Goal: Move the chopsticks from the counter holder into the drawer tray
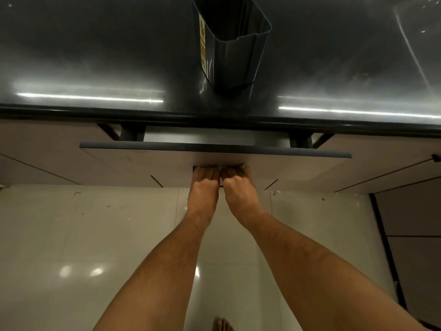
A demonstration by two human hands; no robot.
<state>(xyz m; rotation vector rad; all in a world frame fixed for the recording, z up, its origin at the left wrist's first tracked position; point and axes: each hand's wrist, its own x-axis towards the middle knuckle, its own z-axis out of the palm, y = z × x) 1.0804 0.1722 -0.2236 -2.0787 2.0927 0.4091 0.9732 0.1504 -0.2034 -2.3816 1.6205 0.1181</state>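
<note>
A dark grey plastic holder (233, 48) stands upright on the black counter (95, 56), near its front edge. I see no chopsticks in it or anywhere else. Below the counter, the pale drawer front (143, 158) with a dark top edge stands out a little, showing a narrow grey strip of the drawer's inside. No tray shows in that gap. My left hand (204, 187) and my right hand (238, 187) sit side by side at the drawer's middle, with fingers hooked into the handle recess (218, 166) at its lower edge.
Pale cabinet fronts flank the drawer on both sides. A glossy light tiled floor (95, 235) lies below, and my bare foot (223, 324) shows at the bottom edge. A dark panel (410, 223) stands at the right.
</note>
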